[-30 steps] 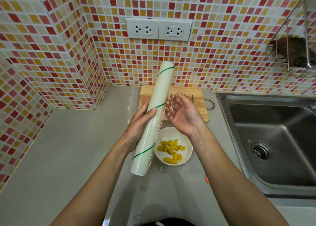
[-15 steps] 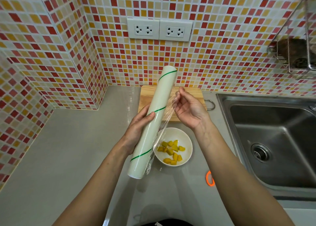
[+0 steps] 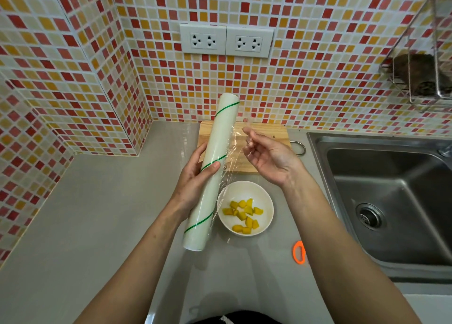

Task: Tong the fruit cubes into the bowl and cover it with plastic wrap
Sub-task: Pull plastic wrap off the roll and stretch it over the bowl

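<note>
1. The left hand (image 3: pixel 193 176) grips the plastic wrap roll (image 3: pixel 212 172) at mid-length, tilted above the bench (image 3: pixel 97 213).
2. The right hand (image 3: pixel 269 157) pinches the film's loose edge (image 3: pixel 236 150) beside the roll.
3. The white bowl (image 3: pixel 266 202) of yellow fruit cubes (image 3: pixel 243 216) sits uncovered below.

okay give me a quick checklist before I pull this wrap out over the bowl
1. Roll held firm: ok. The left hand grips the plastic wrap roll around its middle.
2. Film edge caught: ok. The right hand pinches the loose film at its fingertips.
3. Film flat: not ok. It looks wrinkled and bunched near the fingers.
4. Fruit in place: ok. The fruit cubes sit inside the white bowl, below the rim.
5. Enough film out to span the bowl: not ok. Only a short stretch is pulled off.
6. Cutting tool handy: cannot tell. An orange handle lies on the counter, mostly hidden by the right forearm.
</note>
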